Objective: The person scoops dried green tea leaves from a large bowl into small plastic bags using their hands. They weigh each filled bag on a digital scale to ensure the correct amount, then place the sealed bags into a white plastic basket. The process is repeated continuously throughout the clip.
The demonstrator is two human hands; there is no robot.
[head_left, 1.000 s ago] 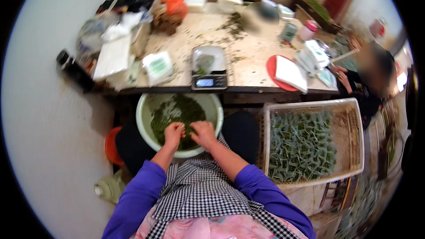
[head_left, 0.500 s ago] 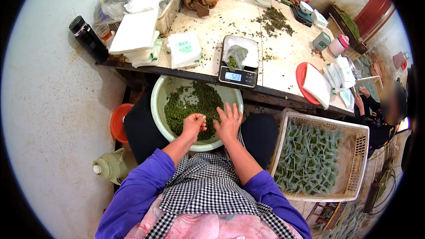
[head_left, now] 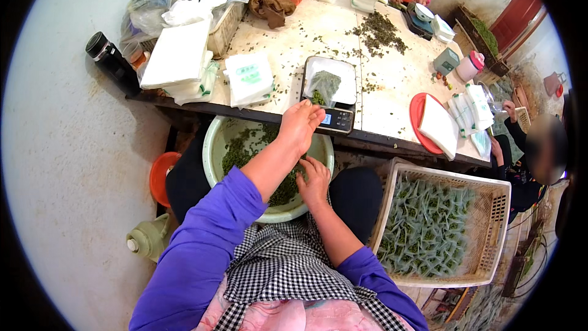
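My left hand (head_left: 299, 126) reaches over the near edge of the digital scale (head_left: 338, 120), by the mouth of a clear plastic bag (head_left: 326, 83) on the pan. The bag is partly filled with small green leafy bits. That hand's fingers are pressed together; whatever they pinch is hidden, and the hand partly covers the scale's display. Lower down, my right hand (head_left: 315, 181) hangs over the right side of a pale basin (head_left: 214, 175), its fingers loosely bent and apart. Loose green leafy bits (head_left: 236, 154) lie in the basin, which sits between my knees.
A white plastic crate (head_left: 499, 227) of filled clear bags stands at right. Stacked white bags (head_left: 250, 78), a red plate (head_left: 419, 116) and a black flask (head_left: 113, 64) stand along the table (head_left: 386, 110). Two other people sit at the far side and right.
My left hand has risen from over the basin to the bag on the scale. My right hand has dropped slightly, its fingers now more bent.
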